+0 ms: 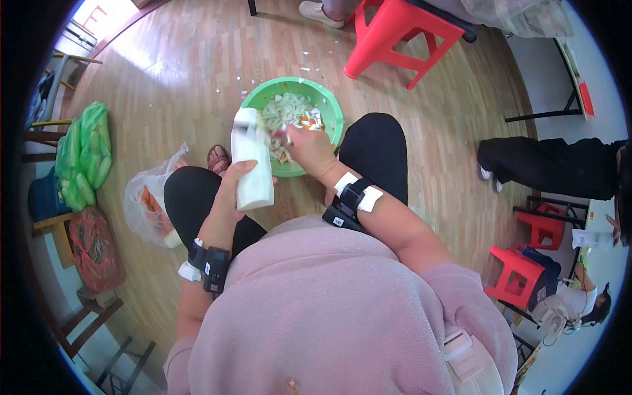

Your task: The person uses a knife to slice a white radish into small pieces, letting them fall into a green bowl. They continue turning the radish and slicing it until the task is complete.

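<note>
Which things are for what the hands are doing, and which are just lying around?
In use:
white vegetable, in the left hand
tool, blurred, in the right hand
green bowl, with chopped pieces inside

Probably just about:
green bags
red bag
nearest red stool

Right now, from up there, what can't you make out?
All in the head view:
The slim handheld tool in the right hand: motion blur hides its exact kind.
Most of the left hand: hidden behind the long, white, cylindrical vegetable.
The floor of the round green plastic basin: covered by pale and orange chopped pieces.
The wearer of the white shoe: mostly cut off by the top edge.
</note>
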Demonstrator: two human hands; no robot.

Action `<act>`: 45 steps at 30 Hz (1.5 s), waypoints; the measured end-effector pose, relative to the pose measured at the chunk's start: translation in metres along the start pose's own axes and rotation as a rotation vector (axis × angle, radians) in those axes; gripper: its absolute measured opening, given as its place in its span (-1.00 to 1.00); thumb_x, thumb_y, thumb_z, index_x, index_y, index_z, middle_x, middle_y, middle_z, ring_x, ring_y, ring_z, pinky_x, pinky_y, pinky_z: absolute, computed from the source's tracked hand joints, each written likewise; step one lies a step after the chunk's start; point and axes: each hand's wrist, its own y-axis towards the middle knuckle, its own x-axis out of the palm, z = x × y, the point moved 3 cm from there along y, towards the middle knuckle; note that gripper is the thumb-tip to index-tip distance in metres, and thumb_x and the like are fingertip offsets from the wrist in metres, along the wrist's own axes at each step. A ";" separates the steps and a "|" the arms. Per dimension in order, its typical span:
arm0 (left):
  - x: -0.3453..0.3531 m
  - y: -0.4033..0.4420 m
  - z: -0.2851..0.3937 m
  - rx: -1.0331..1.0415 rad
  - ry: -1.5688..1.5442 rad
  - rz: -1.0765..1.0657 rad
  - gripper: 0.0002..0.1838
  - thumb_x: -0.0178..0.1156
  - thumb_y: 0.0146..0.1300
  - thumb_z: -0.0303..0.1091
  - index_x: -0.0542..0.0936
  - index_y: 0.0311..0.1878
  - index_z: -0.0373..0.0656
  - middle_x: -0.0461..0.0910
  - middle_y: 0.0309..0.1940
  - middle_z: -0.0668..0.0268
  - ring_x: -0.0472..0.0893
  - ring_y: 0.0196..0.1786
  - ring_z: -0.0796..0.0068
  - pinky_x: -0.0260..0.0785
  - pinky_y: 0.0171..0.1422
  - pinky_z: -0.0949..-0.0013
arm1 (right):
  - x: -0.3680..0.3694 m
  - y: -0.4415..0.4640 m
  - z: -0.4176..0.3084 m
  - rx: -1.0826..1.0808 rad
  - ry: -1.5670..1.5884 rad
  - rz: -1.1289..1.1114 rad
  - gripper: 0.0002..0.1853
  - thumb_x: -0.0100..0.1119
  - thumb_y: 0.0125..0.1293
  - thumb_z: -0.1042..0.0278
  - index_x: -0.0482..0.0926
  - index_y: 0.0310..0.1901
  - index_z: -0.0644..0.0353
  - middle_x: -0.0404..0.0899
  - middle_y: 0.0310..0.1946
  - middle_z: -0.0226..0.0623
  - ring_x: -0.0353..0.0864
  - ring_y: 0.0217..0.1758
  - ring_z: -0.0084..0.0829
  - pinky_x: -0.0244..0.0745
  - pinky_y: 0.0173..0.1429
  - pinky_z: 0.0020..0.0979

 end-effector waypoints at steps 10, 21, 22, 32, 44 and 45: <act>-0.001 0.000 0.001 -0.001 -0.040 0.015 -0.42 0.11 0.11 -0.15 0.33 0.14 -0.32 0.55 -0.20 0.07 0.64 -0.26 0.22 0.52 -0.17 0.27 | -0.001 -0.001 0.000 0.017 0.100 0.031 -0.79 0.13 0.19 0.16 0.44 -0.38 0.11 0.52 -0.64 -0.19 0.57 -0.53 -0.12 0.45 -0.45 -0.16; 0.000 -0.002 -0.002 -0.009 -0.035 -0.021 -0.38 0.17 0.05 -0.15 0.32 0.12 -0.36 0.52 -0.23 0.09 0.64 -0.28 0.22 0.54 -0.22 0.27 | 0.009 0.001 0.014 0.059 -0.066 0.007 -0.78 0.15 0.17 0.16 0.45 -0.36 0.13 0.55 -0.60 -0.19 0.59 -0.51 -0.14 0.47 -0.44 -0.19; 0.002 -0.003 -0.001 -0.003 -0.025 -0.041 -0.35 0.21 0.01 -0.15 0.31 0.10 -0.39 0.51 -0.26 0.12 0.64 -0.29 0.24 0.55 -0.27 0.28 | 0.009 0.003 0.024 0.164 -0.080 0.016 -0.78 0.14 0.18 0.16 0.45 -0.36 0.14 0.55 -0.60 -0.17 0.59 -0.51 -0.13 0.47 -0.43 -0.17; 0.002 -0.001 -0.001 0.018 0.027 -0.099 -0.36 0.15 0.07 -0.12 0.30 0.14 -0.36 0.53 -0.19 0.05 0.63 -0.29 0.23 0.52 -0.23 0.29 | 0.001 0.002 0.019 0.294 0.119 0.019 -0.81 0.14 0.21 0.22 0.46 -0.36 0.15 0.51 -0.59 -0.08 0.55 -0.50 -0.04 0.42 -0.40 -0.11; 0.005 -0.004 -0.004 -0.059 0.048 -0.164 -0.34 0.22 0.00 -0.17 0.30 0.12 -0.38 0.51 -0.24 0.07 0.64 -0.32 0.21 0.55 -0.28 0.26 | 0.009 0.002 0.030 0.299 -0.008 -0.052 -0.78 0.05 0.24 0.18 0.47 -0.34 0.17 0.57 -0.57 -0.13 0.60 -0.45 -0.08 0.47 -0.38 -0.11; 0.007 -0.006 -0.002 -0.063 0.056 -0.169 -0.34 0.22 0.00 -0.17 0.30 0.12 -0.38 0.51 -0.24 0.07 0.64 -0.32 0.21 0.55 -0.28 0.26 | 0.011 0.000 0.035 0.399 0.000 -0.071 -0.77 0.03 0.26 0.17 0.48 -0.36 0.17 0.57 -0.57 -0.09 0.60 -0.44 -0.07 0.47 -0.37 -0.10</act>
